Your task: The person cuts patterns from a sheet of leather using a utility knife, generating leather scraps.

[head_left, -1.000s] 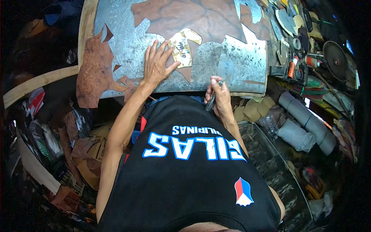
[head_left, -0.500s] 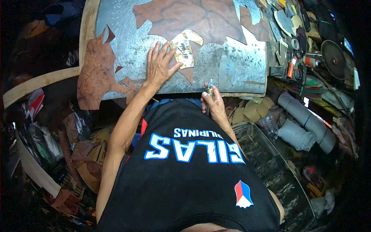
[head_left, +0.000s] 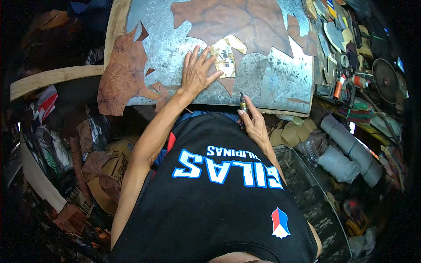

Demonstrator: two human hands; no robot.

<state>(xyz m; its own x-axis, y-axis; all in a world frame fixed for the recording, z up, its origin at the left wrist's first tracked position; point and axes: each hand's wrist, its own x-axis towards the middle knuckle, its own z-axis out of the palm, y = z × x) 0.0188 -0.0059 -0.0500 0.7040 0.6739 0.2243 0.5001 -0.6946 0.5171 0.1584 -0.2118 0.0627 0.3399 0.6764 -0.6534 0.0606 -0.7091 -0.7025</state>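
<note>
My left hand point(head_left: 197, 74) lies flat with its fingers spread on the grey metal sheet point(head_left: 171, 57) covering the work table. Its fingertips and thumb are beside a pale, handwritten pattern piece point(head_left: 224, 61), which rests on a brown leather scrap point(head_left: 226, 84). Above it spreads a large brown leather piece point(head_left: 232, 22) with ragged edges. Near the table's front edge, my right hand point(head_left: 254, 122) is closed around a small knife point(head_left: 242, 105) with a brass-coloured collar. The knife's dark hooked blade points up and away from me; most of the handle is hidden by my fingers.
Another brown leather piece point(head_left: 122, 72) overhangs the table's left side. A grey template point(head_left: 270, 85) lies to the right. Patterns, an orange bottle point(head_left: 337, 89) and a round dark disc point(head_left: 386, 81) crowd the right side. Grey rolls point(head_left: 351, 144) lie below.
The whole view has shifted, so the table sits further right. My right hand has turned the knife, and its dark blade now shows clearly. My left hand stays flat beside the pattern.
</note>
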